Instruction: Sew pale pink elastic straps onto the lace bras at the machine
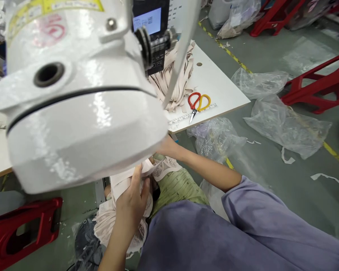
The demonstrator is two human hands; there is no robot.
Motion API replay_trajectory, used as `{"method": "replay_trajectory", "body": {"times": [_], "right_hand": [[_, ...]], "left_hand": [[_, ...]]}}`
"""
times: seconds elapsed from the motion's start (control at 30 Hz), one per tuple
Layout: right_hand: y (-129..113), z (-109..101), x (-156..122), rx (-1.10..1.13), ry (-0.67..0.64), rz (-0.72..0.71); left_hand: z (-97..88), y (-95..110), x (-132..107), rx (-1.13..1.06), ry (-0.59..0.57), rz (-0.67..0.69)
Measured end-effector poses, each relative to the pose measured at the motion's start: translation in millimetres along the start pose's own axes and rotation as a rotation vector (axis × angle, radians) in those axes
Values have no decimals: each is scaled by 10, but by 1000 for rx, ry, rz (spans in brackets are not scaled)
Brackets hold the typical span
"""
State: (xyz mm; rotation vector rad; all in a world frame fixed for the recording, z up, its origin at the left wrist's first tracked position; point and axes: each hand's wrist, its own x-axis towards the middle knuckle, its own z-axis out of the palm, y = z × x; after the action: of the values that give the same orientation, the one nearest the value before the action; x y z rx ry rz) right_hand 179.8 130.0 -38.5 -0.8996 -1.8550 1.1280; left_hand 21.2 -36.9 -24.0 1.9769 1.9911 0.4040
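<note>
A pale pink lace bra (pixel 167 167) lies across my lap, below the white head of a sewing machine (pixel 87 124). My left hand (pixel 132 199) grips its smooth band, the index finger stretched along the cloth and the thumb on the near side. Close to the lace edge is my right hand (pixel 169 148); the machine head and table corner hide its fingers, so its hold cannot be made out. More pale pink pieces (pixel 104 226) hang in a bundle beneath my left wrist. The machine covers the needle area.
On the white table (pixel 223 94) rest red-and-yellow-handled scissors (pixel 196 105), a printed ruler strip (pixel 179 119) and a heap of pink fabric strips (pixel 175 82). A lit control screen (pixel 151 22) stands behind. Plastic bags (pixel 288 120) and red stools (pixel 319 82) occupy the floor.
</note>
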Motion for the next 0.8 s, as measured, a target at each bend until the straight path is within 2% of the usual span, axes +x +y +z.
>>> {"method": "replay_trajectory", "body": {"times": [0.13, 0.27, 0.4, 0.5, 0.6, 0.8], "right_hand": [[39, -2, -23, 31, 120, -97], [73, -25, -102, 120, 210, -83], [102, -56, -211, 142, 208, -8], [120, -60, -307, 138, 201, 51], [134, -48, -417, 170, 196, 82], [122, -14, -648, 237, 159, 137]], "left_hand": [[-25, -57, 5, 21, 72, 22], [-92, -28, 19, 33, 58, 61], [-117, 3, 14, 36, 49, 32], [-101, 9, 17, 30, 68, 58], [-82, 26, 35, 33, 95, 79], [-93, 75, 76, -4, 74, 83]]}}
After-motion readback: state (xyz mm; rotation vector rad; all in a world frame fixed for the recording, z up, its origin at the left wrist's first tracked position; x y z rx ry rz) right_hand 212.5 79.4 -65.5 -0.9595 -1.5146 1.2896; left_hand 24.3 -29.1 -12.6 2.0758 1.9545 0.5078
